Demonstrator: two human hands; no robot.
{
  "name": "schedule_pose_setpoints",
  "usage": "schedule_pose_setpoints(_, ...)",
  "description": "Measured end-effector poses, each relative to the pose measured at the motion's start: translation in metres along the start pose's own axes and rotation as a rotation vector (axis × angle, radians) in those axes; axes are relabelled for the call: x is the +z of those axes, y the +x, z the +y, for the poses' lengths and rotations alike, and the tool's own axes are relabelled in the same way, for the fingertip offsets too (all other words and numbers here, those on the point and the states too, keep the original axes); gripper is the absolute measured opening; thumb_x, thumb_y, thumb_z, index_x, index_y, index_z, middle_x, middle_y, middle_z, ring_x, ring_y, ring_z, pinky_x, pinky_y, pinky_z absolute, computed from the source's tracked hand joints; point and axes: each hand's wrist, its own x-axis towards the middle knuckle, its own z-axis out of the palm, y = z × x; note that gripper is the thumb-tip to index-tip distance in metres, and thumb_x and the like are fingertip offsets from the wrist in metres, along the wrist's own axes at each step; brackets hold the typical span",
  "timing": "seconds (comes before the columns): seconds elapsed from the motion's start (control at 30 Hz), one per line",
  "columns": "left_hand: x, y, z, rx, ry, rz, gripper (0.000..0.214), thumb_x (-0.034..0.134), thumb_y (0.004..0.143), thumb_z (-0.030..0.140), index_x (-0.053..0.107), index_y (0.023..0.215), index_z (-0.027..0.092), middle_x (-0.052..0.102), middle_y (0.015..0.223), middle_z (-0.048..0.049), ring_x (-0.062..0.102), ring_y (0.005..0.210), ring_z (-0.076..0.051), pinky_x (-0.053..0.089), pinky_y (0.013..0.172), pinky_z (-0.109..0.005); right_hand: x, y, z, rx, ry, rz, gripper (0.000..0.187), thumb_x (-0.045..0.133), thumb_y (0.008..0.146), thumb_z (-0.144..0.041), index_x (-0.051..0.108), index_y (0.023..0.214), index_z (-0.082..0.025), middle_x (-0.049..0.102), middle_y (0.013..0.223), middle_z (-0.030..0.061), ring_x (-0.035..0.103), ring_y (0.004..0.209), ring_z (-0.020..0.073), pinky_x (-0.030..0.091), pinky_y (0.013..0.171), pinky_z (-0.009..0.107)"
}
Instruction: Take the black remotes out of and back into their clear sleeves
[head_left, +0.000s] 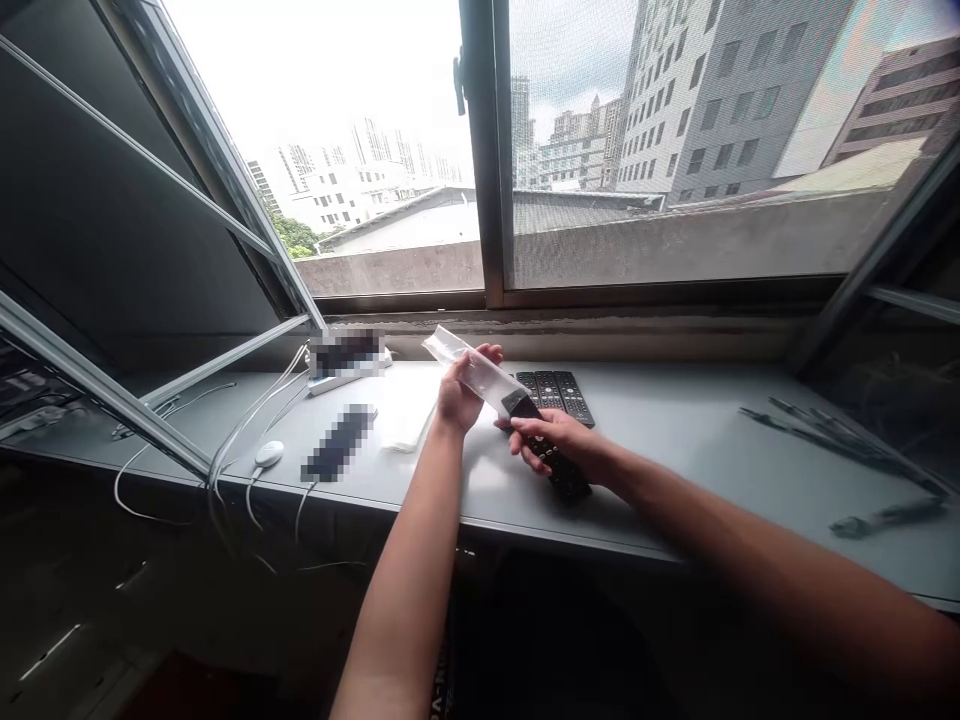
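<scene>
My left hand (460,397) is closed around a clear plastic sleeve (491,380), which slants from upper left to lower right. A black remote control (566,472) has its upper end inside the sleeve's mouth. Its lower part, with rows of buttons, sticks out toward me. My right hand (553,440) grips this remote around its middle, fingers wrapped over the sides. Just behind, several more black remotes (559,390) lie side by side on the grey table (675,400), partly hidden by my right hand and the sleeve.
White sleeves (409,425) lie left of my left hand. A blurred-out phone-like object (337,443), a white round device (269,455), cables and a white power strip (349,375) sit farther left. Dark cables (832,440) lie at right. A metal frame (247,240) rises at left; a window stands behind.
</scene>
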Motion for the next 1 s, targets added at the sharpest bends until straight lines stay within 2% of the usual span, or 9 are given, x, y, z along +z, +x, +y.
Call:
schedule_pose_setpoints(0.1,-0.003,0.002,0.005,0.103,-0.063,0.096,0.034,0.059,0.104,0.035,0.076,0.128,0.017,0.073,0.146,-0.0120,0.064,0.144,-0.026,0.051,0.120,-0.039,-0.001,0.002,0.000,-0.055,0.010,0.050,0.035,0.084,0.093,-0.042,0.077,0.112,-0.013,0.079,0.087,0.0086,0.058,0.048,0.0106,0.043,0.041,0.024)
schedule_pose_setpoints(0.2,-0.005,0.002,0.008,0.144,-0.086,0.142,0.037,0.058,0.105,0.036,0.073,0.135,0.021,0.069,0.153,-0.0099,0.062,0.146,-0.025,0.053,0.118,-0.039,-0.004,0.003,-0.002,-0.145,0.055,0.196,0.029,0.082,0.095,-0.042,0.077,0.104,-0.015,0.082,0.097,0.0131,0.068,0.060,0.0152,0.046,0.043,0.024)
schedule_pose_setpoints(0.27,-0.006,0.003,0.008,0.152,-0.100,0.156,0.037,0.059,0.105,0.036,0.073,0.136,0.021,0.070,0.152,-0.0100,0.063,0.145,-0.025,0.054,0.117,-0.038,-0.006,0.003,-0.004,-0.136,0.059,0.246,0.031,0.079,0.098,-0.046,0.078,0.109,-0.017,0.082,0.102,0.0150,0.073,0.066,0.0190,0.047,0.043,0.025)
schedule_pose_setpoints(0.4,-0.004,0.003,0.004,0.137,-0.108,0.109,0.033,0.057,0.107,0.034,0.076,0.128,0.017,0.073,0.148,-0.0114,0.064,0.144,-0.025,0.052,0.118,-0.037,-0.006,0.000,-0.010,-0.114,0.029,0.200,0.041,0.077,0.101,-0.044,0.072,0.136,-0.023,0.082,0.106,0.0133,0.075,0.064,0.0194,0.050,0.045,0.026)
schedule_pose_setpoints(0.6,0.003,0.000,-0.005,0.014,0.037,-0.001,0.034,0.064,0.106,0.039,0.076,0.128,0.016,0.074,0.143,-0.0147,0.067,0.140,-0.028,0.052,0.116,-0.040,0.003,-0.005,-0.013,-0.110,-0.037,0.149,0.045,0.080,0.099,-0.043,0.072,0.136,-0.019,0.084,0.100,0.0133,0.067,0.049,0.0153,0.053,0.049,0.028)
schedule_pose_setpoints(0.67,0.002,0.001,-0.007,0.004,0.052,0.013,0.036,0.065,0.105,0.041,0.075,0.129,0.017,0.076,0.141,-0.0150,0.068,0.138,-0.028,0.053,0.116,-0.040,0.003,-0.004,-0.011,-0.127,-0.054,0.158,0.044,0.081,0.098,-0.045,0.074,0.132,-0.018,0.084,0.100,0.0149,0.067,0.049,0.0153,0.053,0.049,0.029)
schedule_pose_setpoints(0.8,-0.001,0.004,-0.008,0.018,0.058,0.133,0.035,0.063,0.105,0.038,0.075,0.129,0.017,0.078,0.137,-0.0141,0.071,0.134,-0.026,0.054,0.113,-0.038,-0.001,-0.002,-0.007,-0.192,-0.068,0.184,0.040,0.085,0.095,-0.047,0.077,0.119,-0.016,0.084,0.103,0.0167,0.078,0.062,0.0219,0.047,0.045,0.026)
schedule_pose_setpoints(0.87,-0.002,0.005,-0.007,0.039,0.075,0.174,0.032,0.062,0.105,0.036,0.075,0.127,0.017,0.079,0.135,-0.0138,0.071,0.132,-0.025,0.055,0.112,-0.037,-0.003,-0.002,-0.006,-0.200,-0.069,0.178,0.044,0.085,0.094,-0.048,0.076,0.124,-0.017,0.084,0.097,0.0152,0.078,0.061,0.0224,0.044,0.044,0.025)
schedule_pose_setpoints(1.0,0.000,0.004,-0.011,0.075,0.119,0.178,0.030,0.064,0.104,0.036,0.077,0.121,0.014,0.081,0.129,-0.0144,0.073,0.126,-0.025,0.056,0.108,-0.036,-0.003,-0.004,-0.008,-0.172,-0.083,0.141,0.060,0.082,0.098,-0.047,0.067,0.149,-0.019,0.083,0.086,0.0109,0.069,0.048,0.0161,0.049,0.047,0.025)
